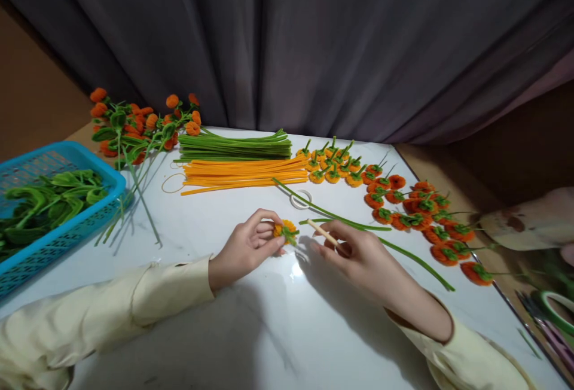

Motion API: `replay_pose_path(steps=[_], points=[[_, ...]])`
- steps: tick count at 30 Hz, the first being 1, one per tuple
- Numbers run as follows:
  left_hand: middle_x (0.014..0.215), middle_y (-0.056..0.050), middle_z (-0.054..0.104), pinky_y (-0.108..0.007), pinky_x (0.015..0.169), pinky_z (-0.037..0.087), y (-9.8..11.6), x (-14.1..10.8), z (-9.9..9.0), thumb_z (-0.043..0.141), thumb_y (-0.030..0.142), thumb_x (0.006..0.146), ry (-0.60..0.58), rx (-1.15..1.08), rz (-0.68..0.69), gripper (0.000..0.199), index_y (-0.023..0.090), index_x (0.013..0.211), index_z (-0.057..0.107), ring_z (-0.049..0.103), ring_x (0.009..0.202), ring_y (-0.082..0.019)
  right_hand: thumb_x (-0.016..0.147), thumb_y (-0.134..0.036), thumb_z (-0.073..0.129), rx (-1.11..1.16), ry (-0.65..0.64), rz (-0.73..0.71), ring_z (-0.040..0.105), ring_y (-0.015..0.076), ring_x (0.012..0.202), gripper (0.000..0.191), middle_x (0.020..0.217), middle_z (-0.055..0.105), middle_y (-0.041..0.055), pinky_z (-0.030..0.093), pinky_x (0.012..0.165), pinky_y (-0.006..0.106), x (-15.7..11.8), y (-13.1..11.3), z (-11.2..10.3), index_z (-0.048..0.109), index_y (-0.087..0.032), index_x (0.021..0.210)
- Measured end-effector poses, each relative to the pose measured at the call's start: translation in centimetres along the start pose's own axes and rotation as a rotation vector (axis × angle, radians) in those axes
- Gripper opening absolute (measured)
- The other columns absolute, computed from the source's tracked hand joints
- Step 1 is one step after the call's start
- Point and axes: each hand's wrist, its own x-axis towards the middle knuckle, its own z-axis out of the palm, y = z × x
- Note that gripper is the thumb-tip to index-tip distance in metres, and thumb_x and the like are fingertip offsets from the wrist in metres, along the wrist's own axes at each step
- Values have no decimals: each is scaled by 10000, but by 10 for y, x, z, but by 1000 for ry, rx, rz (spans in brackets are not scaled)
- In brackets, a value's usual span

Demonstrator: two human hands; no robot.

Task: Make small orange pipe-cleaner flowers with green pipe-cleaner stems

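Note:
Between the thumb and fingers of my left hand (pixel 247 245) is a small yellow-orange pipe-cleaner flower (pixel 282 228), with green pieces at its base pointing right. My right hand (pixel 359 253) grips a thin pale wooden stick (pixel 323 233), its tip a short way right of the flower. Beyond the right hand, a long green pipe cleaner (pixel 332 207) lies slantwise on the white table (pixel 215 342). Another green pipe cleaner (pixel 417 263) runs under or behind that hand. A white ring of tape (pixel 301 199) lies beside the first one.
Bundles of green pipe cleaners (pixel 235 146) and orange pipe cleaners (pixel 246 173) lie at the back. Right of them stand yellow flower heads (pixel 332 174) and orange flower heads (pixel 443 252). A blue basket (pixel 67 213) holds green leaves; stemmed flowers (pixel 143 124) lie behind it. Green tape (pixel 556 312) is far right.

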Motion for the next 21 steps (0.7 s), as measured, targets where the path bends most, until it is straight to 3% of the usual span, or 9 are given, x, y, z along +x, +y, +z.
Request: replay_pose_path(steps=[3, 8, 12, 21], points=[[900, -58, 586, -308, 674, 538, 2, -2, -2, 588, 287, 805, -50, 61, -5, 257, 174, 963, 421, 617, 711, -134, 818, -319, 543, 83, 72, 1, 391, 97, 473, 170, 635, 569, -7, 303, 451, 223, 3, 0, -3, 619, -167, 814], [904, -49, 591, -259, 603, 500, 4, -5, -3, 539, 206, 818, -197, 244, -9, 220, 177, 1003, 423, 569, 586, -82, 845, -237, 550, 245, 64, -253, 537, 133, 662, 124, 798, 611, 41, 395, 574, 230, 6, -1, 6, 646, -169, 804], [931, -68, 612, -243, 565, 482, 2, -5, -2, 534, 185, 801, -287, 260, -35, 276, 190, 1036, 391, 582, 635, -106, 868, -199, 530, 241, 44, -383, 547, 149, 724, 123, 779, 592, 47, 417, 643, 244, 7, 1, 20, 626, -165, 798], [800, -14, 577, -257, 593, 524, 4, -4, 0, 543, 190, 767, -303, 244, -69, 201, 168, 932, 432, 586, 610, -99, 891, -291, 519, 180, -33, -486, 506, 132, 652, 204, 713, 554, 28, 379, 593, 230, 15, 12, 24, 570, -160, 743]])
